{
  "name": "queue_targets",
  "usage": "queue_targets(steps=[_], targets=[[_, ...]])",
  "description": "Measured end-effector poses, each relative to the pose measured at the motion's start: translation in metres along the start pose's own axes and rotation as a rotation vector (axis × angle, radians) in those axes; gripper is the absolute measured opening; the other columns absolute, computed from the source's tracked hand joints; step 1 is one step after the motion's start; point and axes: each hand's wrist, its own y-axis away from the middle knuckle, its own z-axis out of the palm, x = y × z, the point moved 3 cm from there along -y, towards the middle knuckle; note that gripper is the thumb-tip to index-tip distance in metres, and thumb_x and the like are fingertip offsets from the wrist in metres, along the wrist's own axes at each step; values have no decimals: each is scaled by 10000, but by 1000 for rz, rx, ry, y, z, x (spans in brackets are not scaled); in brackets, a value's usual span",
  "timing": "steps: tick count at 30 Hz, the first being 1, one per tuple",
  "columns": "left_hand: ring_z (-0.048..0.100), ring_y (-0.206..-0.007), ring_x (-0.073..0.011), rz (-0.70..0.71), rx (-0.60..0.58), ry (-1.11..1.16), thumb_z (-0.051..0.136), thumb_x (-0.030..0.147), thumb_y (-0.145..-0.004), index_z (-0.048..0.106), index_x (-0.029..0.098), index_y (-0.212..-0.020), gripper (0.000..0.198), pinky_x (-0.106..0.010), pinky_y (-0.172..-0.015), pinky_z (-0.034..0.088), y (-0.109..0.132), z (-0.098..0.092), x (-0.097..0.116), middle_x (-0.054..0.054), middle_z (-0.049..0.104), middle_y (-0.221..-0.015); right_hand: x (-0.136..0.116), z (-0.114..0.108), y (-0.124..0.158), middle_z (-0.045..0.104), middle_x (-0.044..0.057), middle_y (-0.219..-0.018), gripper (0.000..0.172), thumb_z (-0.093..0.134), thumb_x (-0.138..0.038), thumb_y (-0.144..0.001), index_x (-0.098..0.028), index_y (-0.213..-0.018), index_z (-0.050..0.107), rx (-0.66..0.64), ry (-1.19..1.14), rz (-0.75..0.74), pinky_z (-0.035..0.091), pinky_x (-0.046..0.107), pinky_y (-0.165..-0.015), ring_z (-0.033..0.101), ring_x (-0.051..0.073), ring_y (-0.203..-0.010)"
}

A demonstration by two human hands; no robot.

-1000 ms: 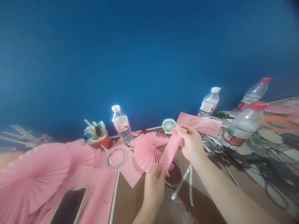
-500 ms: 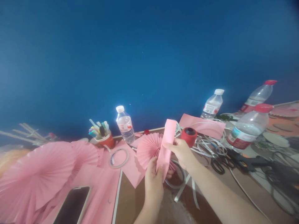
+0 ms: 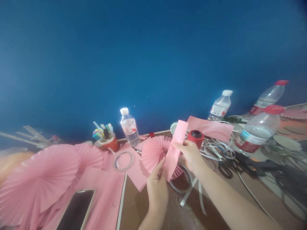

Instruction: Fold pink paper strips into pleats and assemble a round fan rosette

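Note:
A folded strip of pink paper (image 3: 177, 140) is held up at a slant between my two hands. My left hand (image 3: 157, 188) pinches its lower left edge, and my right hand (image 3: 192, 155) grips its right edge with thumb and fingers. Just behind the strip lies a pink pleated paper rosette (image 3: 154, 151), partly covered by the strip and my left fingers. Below my right hand a roll of tape (image 3: 183, 188) rests on the table, half hidden, with two white strips (image 3: 202, 201) close by.
Large pleated pink fans (image 3: 43, 175) and a phone (image 3: 76, 209) lie at left. A pen cup (image 3: 111, 144) and a water bottle (image 3: 130, 131) stand near the blue wall. At right are a red round object (image 3: 196, 138), scissors (image 3: 225, 169), a black glue gun (image 3: 263, 166) and more bottles (image 3: 257, 132).
The pink strip has tilted further to the right, its top shifting right. Both hands keep hold of it, my right hand slightly lower along its edge. The view has shifted slightly.

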Motion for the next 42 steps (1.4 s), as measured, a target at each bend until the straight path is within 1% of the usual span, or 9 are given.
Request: queue_targets(steps=[4,8,11,18,24,27,31,36,42], targets=[[547,-943,-180,-5,23,55,586,244,-673,596,178,-1032,365,-270,-821,422,0,1,1,-64,615,-1022,-3,-2,-2,641,44,-610,300,711,-296,-507,-110,-733,646,26,-30,-9,422,282,-530,565,168,-543],[559,-661,-129,-61,37,68,601,286,-662,546,127,-1101,470,-230,-628,453,0,2,-3,-34,632,-745,-4,-5,-5,642,44,-614,268,717,-291,-516,-117,-704,640,66,-68,2,418,276,-523,565,171,-556],[525,-590,-106,-55,21,43,592,325,-673,531,124,-1122,496,-209,-586,432,0,1,-7,7,583,-615,-4,-6,-5,641,43,-613,249,717,-281,-523,-118,-694,640,64,-84,12,417,273,-524,560,163,-554],[576,-690,-158,-5,-2,-22,545,372,-709,547,143,-1109,461,-256,-668,450,-2,-3,-9,-43,649,-754,-6,-4,-3,630,39,-597,249,722,-272,-519,-116,-695,640,61,-104,11,422,281,-530,550,157,-538],[542,-959,-192,18,18,21,542,318,-720,613,170,-999,323,-277,-836,411,-3,-5,-7,-60,629,-994,-8,-6,-5,627,44,-603,222,725,-256,-509,-118,-653,629,66,-200,36,434,267,-523,564,159,-555],[554,-916,-187,2,6,59,550,303,-714,607,152,-981,312,-276,-805,426,-3,-5,-9,-71,632,-965,-11,-12,-9,637,42,-637,202,721,-239,-513,-135,-655,623,121,-268,26,439,251,-515,582,162,-591],[559,-662,-135,16,-114,47,570,274,-694,599,130,-831,201,-220,-605,437,3,0,-6,-45,625,-730,-21,-17,-11,631,28,-601,209,719,-215,-506,-136,-675,626,153,-242,5,420,235,-485,572,148,-546],[515,-626,-104,-3,-366,163,576,266,-688,521,154,-880,229,-185,-546,388,9,11,-4,-21,567,-720,-25,-5,-1,596,12,-517,166,712,-212,-513,-119,-601,607,-106,26,110,389,227,-462,534,127,-479],[465,-540,-83,-13,-142,42,514,323,-743,445,181,-1083,375,-182,-542,367,3,4,-10,22,523,-612,-2,17,15,611,33,-562,208,682,-250,-549,-105,-686,625,-315,44,191,387,236,-464,544,138,-494]])
